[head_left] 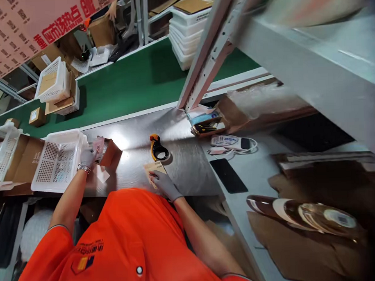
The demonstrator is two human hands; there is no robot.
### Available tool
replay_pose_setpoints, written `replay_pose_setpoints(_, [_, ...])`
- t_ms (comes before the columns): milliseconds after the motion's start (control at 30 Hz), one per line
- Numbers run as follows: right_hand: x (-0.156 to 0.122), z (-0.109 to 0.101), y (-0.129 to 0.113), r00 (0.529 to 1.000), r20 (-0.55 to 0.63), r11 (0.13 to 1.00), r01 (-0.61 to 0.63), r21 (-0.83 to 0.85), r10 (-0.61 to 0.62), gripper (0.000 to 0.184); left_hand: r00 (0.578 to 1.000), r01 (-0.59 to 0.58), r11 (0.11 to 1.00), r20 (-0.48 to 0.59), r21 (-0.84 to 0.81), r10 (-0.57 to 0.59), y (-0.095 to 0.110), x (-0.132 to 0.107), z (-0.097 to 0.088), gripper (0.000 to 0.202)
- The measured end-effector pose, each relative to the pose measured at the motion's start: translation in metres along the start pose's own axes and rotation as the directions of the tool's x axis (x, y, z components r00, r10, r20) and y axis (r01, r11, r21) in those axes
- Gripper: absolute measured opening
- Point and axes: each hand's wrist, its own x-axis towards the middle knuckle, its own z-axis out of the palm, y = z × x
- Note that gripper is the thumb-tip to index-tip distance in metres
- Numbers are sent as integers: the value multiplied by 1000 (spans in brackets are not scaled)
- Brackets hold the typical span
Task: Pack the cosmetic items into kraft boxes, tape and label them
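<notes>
left hand (88, 157): grips pink packet (98, 146) beside box (113, 154), seemingly steadying it
right hand (165, 184): grips paper cards (149, 169), perhaps keeping print visible
tape dispenser (155, 145): just beyond right hand, probably for reach

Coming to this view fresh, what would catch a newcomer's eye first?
Probably the bright orange shirt filling the lower middle, then the green conveyor running across beyond the metal table. On that table, a yellow-and-black tool stands out just beyond the right hand, which holds a pale card; the left hand is at a pink packet.
</notes>
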Motion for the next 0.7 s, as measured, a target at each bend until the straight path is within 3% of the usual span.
replay_pose_setpoints(133, [0, -3, -14, 998, -6, 997, -61, 52, 62, 31, 953, 123, 970, -248, -208, -174, -21, -4, -27, 48])
replay_pose_setpoints(267, [8, 7, -46, 998, 37, 998, 45, 36, -47, 32, 870, 71, 860, -390, -506, -302, -40, -21, -40, 39])
replay_pose_setpoints(400, [25, 26, -98, 955, 152, 959, 270, -82, -256, 30, 791, 30, 761, -450, -648, -414, -57, -51, -29, 34])
replay_pose_setpoints(500, [46, 43, -150, 872, 254, 868, 467, -171, -419, 29, 738, 61, 757, -481, -651, -473, -68, -79, -8, 35])
replay_pose_setpoints(567, [64, 58, -187, 810, 308, 780, 575, -247, -499, 30, 754, 136, 751, -424, -646, -501, -73, -100, 10, 34])
replay_pose_setpoints(600, [74, 67, -204, 789, 346, 733, 607, -309, -508, 31, 789, 180, 755, -366, -630, -493, -74, -110, 20, 33])
replay_pose_setpoints(633, [84, 78, -220, 778, 385, 687, 623, -373, -496, 32, 842, 203, 771, -294, -604, -452, -74, -118, 30, 30])
replay_pose_setpoints(700, [105, 102, -247, 783, 458, 610, 619, -495, -422, 34, 962, 138, 831, -126, -539, -241, -73, -131, 49, 20])
